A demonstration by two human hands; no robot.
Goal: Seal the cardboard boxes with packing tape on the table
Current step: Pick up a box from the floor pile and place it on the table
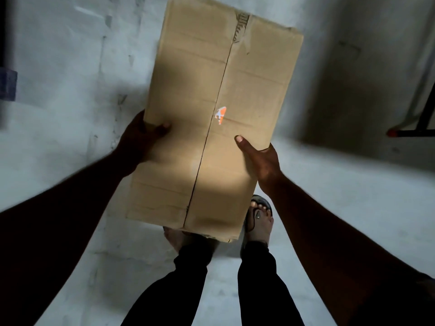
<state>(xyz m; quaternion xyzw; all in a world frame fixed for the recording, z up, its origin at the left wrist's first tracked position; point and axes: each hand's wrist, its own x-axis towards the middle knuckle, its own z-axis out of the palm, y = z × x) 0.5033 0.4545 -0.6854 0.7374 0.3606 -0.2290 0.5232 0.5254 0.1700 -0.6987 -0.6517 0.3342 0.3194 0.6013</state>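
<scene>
A pale grey concrete floor (353,208) fills most of the frame, darker with shadow towards the upper right. Above it, in the centre and running up to the top edge, is one long rectangular brown cardboard box (211,90), held in the air and tilted slightly to the right. Its two top flaps are closed and meet along a dark lengthwise seam (211,128); what lies inside cannot be told.

Two bare forearms come in from the lower corners. Below the box are two legs in black trousers (259,290).

Two hands hold the box at its long sides, in the half nearer the person. The left hand (141,135) grips the left edge with its thumb curled onto the top face. The right hand (261,161) grips the right edge, thumb laid flat on the top and pointing towards the seam. The other fingers of both are hidden behind the cardboard.

Two feet show beneath the near end: the right foot in a dark sandal (259,217), the left foot (174,238) mostly covered by the box.

At the right edge stands one black metal frame leg with an orange tip (392,132). At the left edge sits a blurred bluish object (8,84).

Dark scribbled pen marks (241,27) cross the seam near the far end. One small torn orange-and-white label scrap (221,115) lies just beside the seam, between the two thumbs.
</scene>
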